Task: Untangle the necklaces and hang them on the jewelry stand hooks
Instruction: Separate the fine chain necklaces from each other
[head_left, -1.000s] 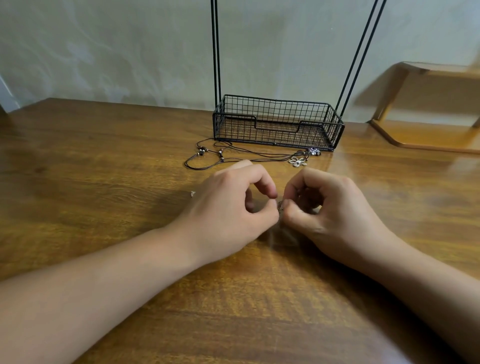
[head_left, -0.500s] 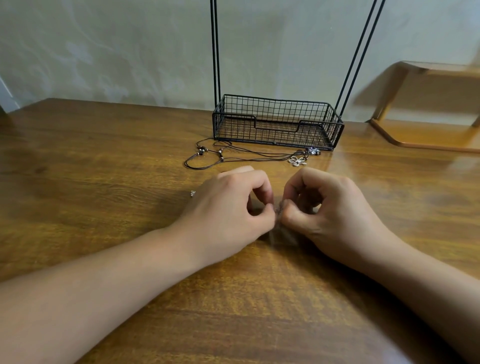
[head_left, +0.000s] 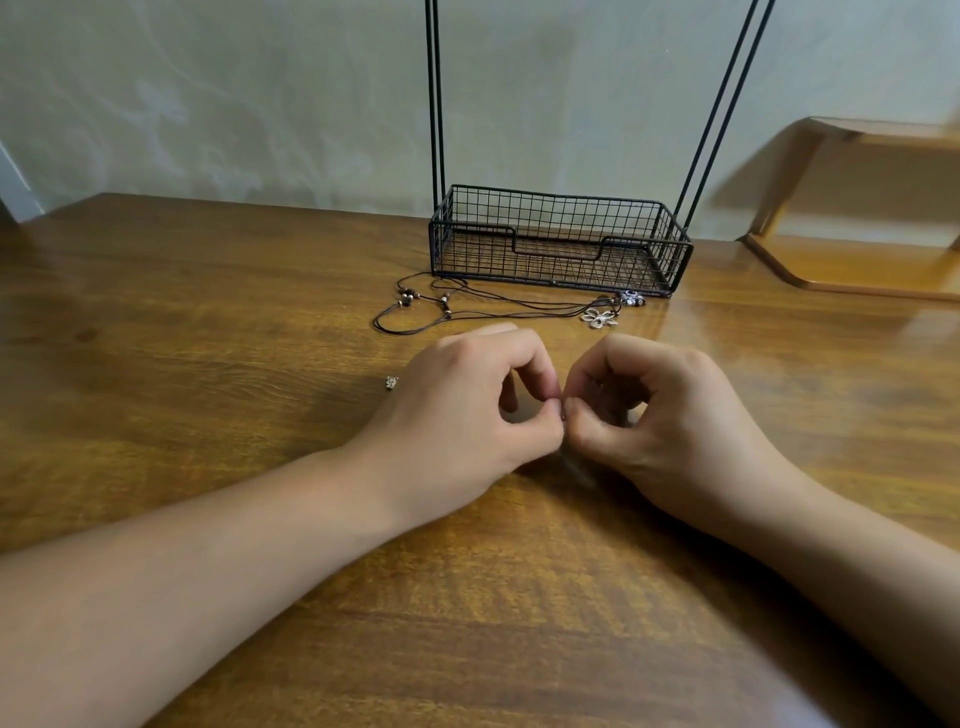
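Necklaces (head_left: 493, 306) before stand basket (head_left: 561, 244).

no readable text, no labels, no brands, no numbers or signs anywhere

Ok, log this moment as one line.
phase: untangling | left hand and right hand: fingertips pinched together, item too fine to see | cord necklaces: on table, unhung

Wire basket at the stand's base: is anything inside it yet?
Nothing shows inside the wire basket; only its mesh floor is visible through the sides. The dark cord necklaces and the flower pendant lie on the table just in front of it, outside.
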